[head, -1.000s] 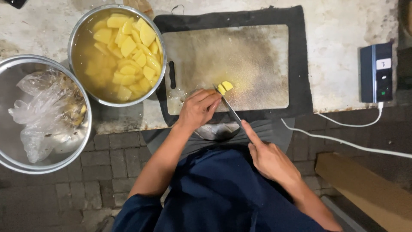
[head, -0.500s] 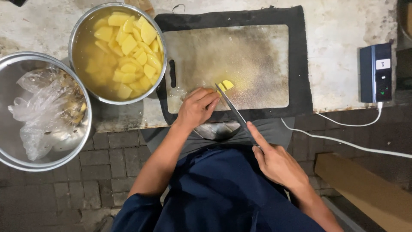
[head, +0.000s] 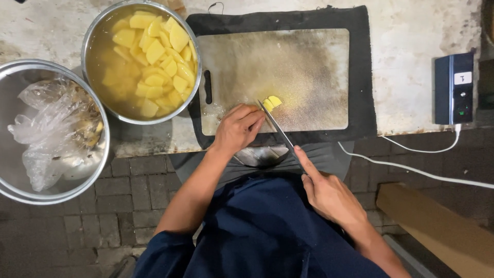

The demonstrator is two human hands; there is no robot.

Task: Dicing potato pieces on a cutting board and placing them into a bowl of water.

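Note:
A worn cutting board (head: 288,67) lies on a black mat (head: 360,77). Near its front edge sit a few yellow potato pieces (head: 271,102). My left hand (head: 237,128) rests on the board just left of them, fingers curled over something I cannot make out. My right hand (head: 329,195) grips a knife (head: 275,128), index finger along the spine; the blade tip reaches the potato pieces.
A steel pot (head: 141,62) of potato slices in water stands left of the board. A steel bowl (head: 46,128) with a crumpled plastic bag is at far left. A black electronic device (head: 453,87) with a white cable sits right. Brick floor lies below the counter edge.
My right hand has drawn back toward my body with the knife, and the blade tip stays at the potato pieces. My left hand has barely moved.

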